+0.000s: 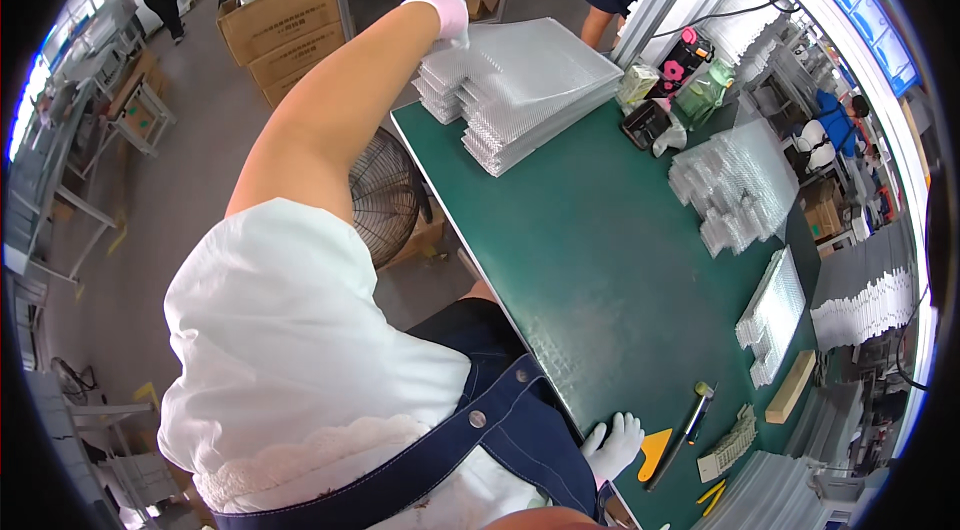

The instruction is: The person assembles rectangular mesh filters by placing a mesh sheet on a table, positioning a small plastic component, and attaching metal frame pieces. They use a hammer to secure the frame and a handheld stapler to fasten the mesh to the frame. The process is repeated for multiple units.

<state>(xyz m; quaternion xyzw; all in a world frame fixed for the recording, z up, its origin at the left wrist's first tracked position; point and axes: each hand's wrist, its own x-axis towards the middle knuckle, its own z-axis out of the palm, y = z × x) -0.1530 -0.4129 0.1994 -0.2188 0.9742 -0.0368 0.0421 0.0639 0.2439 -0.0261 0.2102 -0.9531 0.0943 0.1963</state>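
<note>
My left arm stretches to the far left end of the table. There my gloved left hand (446, 14) bends down over the edge of a stack of silver mesh-patterned sheets (550, 65). Its fingers are closed at the top sheet's edge, though most of them are hidden. The sheets have stepped, notched ends. At the near right, my gloved right hand (615, 445) rests on the table edge, empty, fingers apart. Beside it lie a yellow-orange triangular scraper (653, 454) and a long black tool with a greenish round end (682, 437).
On the green table (600, 240) are another silver pile (738, 185), a smaller one (773, 315), a wooden block (791, 387) and a green bottle (706, 95). A fan (385, 195) stands beside the table, near cardboard boxes (285, 30). Other people stand beyond.
</note>
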